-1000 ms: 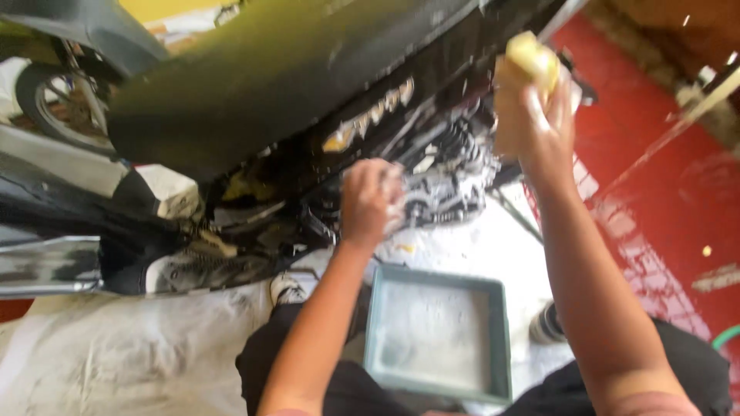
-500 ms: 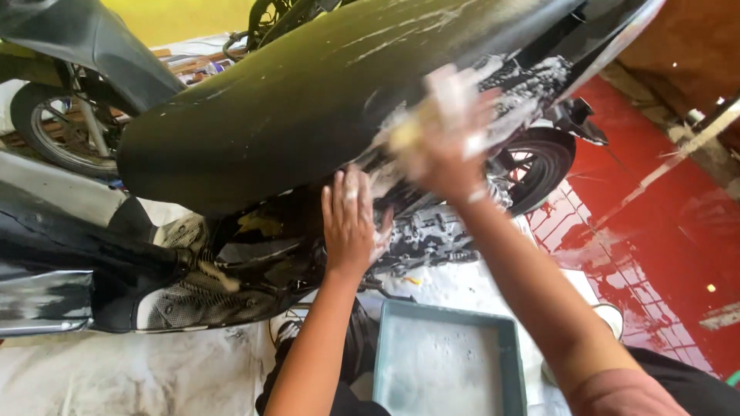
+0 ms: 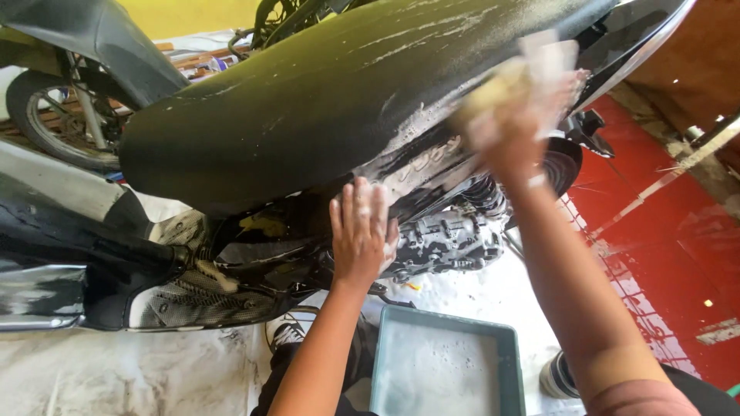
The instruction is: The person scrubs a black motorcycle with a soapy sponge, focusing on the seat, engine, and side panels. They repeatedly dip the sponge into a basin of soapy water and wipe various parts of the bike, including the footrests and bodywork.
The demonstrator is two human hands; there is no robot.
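A black motorcycle seat (image 3: 324,100) streaked with soap foam fills the upper middle of the head view. My right hand (image 3: 516,115) is blurred with motion and grips a yellow soapy sponge (image 3: 493,88) pressed against the seat's lower right edge. My left hand (image 3: 361,227) rests flat, fingers apart, on the dark side panel (image 3: 262,246) just under the seat. Foam covers both hands. The engine (image 3: 451,239) shows wet and soapy to the right of my left hand.
A grey-green square tub (image 3: 443,362) of soapy water sits on the floor below my arms. Another motorcycle's wheel (image 3: 54,115) stands at the upper left. The rear wheel (image 3: 563,166) is right of the engine. Wet red tiles (image 3: 663,254) lie at the right.
My right hand with the sponge swept from the far upper right leftward along the seat edge, then back right. My left hand moved from the engine area onto the side panel.
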